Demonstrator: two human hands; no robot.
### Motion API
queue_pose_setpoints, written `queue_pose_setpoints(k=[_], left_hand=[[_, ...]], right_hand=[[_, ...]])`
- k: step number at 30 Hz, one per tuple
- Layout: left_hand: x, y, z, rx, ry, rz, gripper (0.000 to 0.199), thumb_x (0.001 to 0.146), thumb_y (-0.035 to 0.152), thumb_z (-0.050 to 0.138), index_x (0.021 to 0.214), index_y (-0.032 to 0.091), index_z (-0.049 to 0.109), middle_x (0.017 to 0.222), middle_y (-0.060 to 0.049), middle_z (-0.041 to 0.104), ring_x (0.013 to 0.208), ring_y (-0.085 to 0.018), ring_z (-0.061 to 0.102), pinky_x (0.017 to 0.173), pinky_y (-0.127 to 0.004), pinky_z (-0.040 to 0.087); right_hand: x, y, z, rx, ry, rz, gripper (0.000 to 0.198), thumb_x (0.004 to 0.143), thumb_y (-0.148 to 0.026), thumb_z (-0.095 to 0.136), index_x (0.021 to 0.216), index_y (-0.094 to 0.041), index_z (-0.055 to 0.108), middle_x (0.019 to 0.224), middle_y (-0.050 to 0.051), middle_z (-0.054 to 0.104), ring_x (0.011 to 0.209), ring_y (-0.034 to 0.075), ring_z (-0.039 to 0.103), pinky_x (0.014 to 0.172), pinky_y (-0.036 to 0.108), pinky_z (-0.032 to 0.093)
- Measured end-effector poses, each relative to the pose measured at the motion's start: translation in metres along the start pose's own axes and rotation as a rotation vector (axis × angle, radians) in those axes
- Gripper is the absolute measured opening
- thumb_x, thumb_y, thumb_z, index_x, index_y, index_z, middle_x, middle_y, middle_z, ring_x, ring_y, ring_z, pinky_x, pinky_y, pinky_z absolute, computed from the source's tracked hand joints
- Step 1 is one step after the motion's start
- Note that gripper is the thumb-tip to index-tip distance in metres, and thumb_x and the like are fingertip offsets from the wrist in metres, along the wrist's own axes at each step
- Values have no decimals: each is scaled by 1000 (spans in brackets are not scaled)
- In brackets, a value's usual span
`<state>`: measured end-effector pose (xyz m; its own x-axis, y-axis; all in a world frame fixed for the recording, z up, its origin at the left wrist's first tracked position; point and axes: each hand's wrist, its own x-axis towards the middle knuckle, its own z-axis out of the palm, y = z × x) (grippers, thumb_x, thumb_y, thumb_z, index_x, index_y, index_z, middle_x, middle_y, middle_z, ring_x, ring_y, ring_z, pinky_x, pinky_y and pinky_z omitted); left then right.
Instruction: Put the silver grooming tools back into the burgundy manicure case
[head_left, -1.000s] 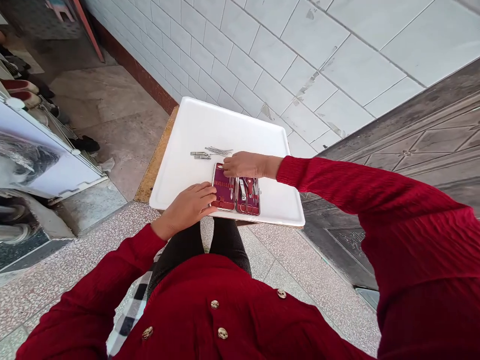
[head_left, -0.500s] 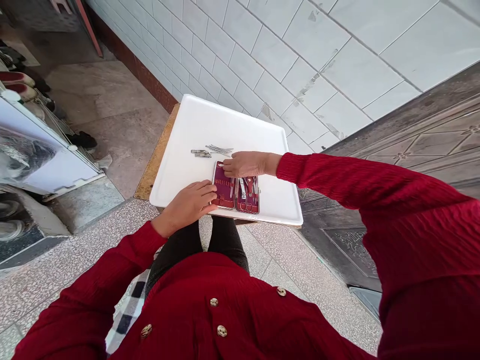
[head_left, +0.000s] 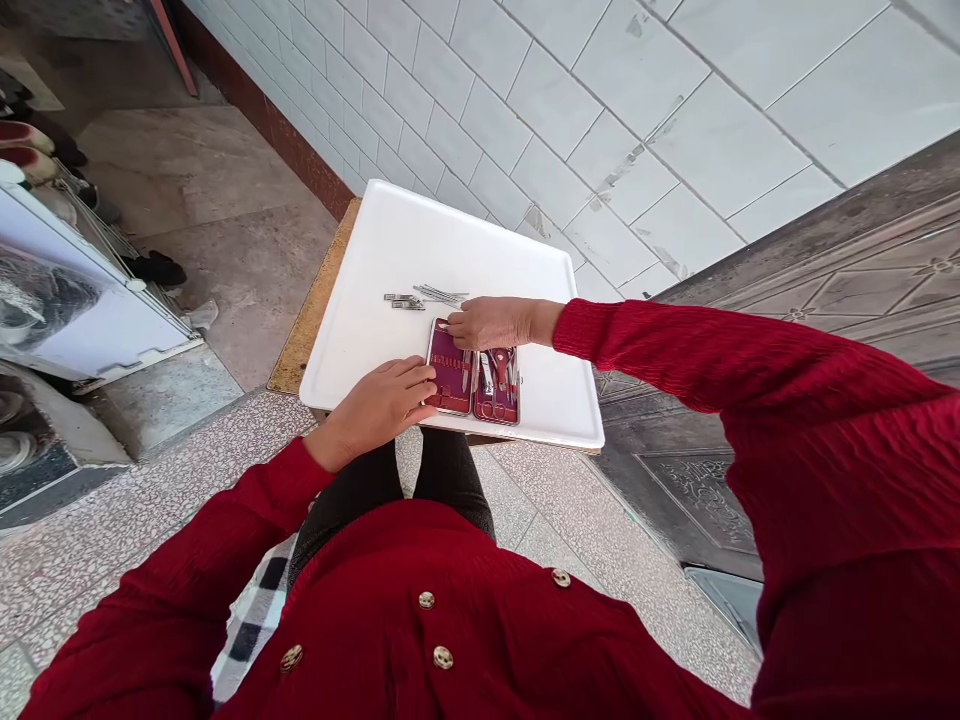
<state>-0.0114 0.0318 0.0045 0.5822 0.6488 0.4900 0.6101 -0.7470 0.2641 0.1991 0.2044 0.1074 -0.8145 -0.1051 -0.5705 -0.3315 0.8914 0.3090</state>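
Observation:
An open manicure case (head_left: pixel 452 400) with a purple lining and red elastic loops lies near the front of the white tray (head_left: pixel 525 272). My left hand (head_left: pixel 384 400) holds its left edge, thumb at the near side. Over the top of the left half is my right hand (head_left: pixel 491 324), fingers bent and pressed together; whatever they pinch is hidden. In the right half sit a nail clipper (head_left: pixel 487 374), small scissors (head_left: pixel 493 408) and a red-handled tool (head_left: pixel 502 366). Beyond the case lie nail clippers (head_left: pixel 405 301) and several thin metal tools (head_left: pixel 441 294).
The tray rests on a wooden tabletop (head_left: pixel 315 300). A tiled wall (head_left: pixel 540 110) rises behind it, and a dark carved panel (head_left: pixel 690 490) stands to the right. At the left are a white rack (head_left: pixel 90 300) and shoes (head_left: pixel 26 150).
Both hands stay in nearly the same places on the case. The view has shifted slightly; the loose tools have not visibly moved on the tray.

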Motion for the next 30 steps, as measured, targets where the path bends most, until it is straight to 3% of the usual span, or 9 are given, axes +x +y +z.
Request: queue_pose_setpoints(k=[9,22,25,30], left_hand=[[0,2,-1,6,-17,-13,19,104,31,64,113,15,70,129,-12,72,131,-30,61,111,-48,53],[0,0,1,-42,12,-17,20,105,28,60,112,14,73,128,-13,73,132,-30,63,112,-49,56],[-1,-1,0,-21,12,12,20,107,26,57,109,16,74,126,-12,74,130,-29,64,108,-48,58],[-1,0,-2,-28,-2,21,18,106,24,57,109,18,74,126,-12,73,130,-28,64,108,-49,58]], right_hand=[[3,2,-10,24,-36,38,22,102,-2,55,100,-17,73,98,8,70,105,22,61,74,37,44],[3,9,-2,118,-81,62,24,102,-2,52,105,-13,74,99,10,70,106,22,58,77,38,42],[4,10,-3,251,-44,151,24,99,-1,55,100,-14,75,97,10,72,102,21,59,79,38,41],[1,24,1,598,34,422,20,91,-4,62,86,-18,74,89,3,73,85,16,59,74,33,38]])
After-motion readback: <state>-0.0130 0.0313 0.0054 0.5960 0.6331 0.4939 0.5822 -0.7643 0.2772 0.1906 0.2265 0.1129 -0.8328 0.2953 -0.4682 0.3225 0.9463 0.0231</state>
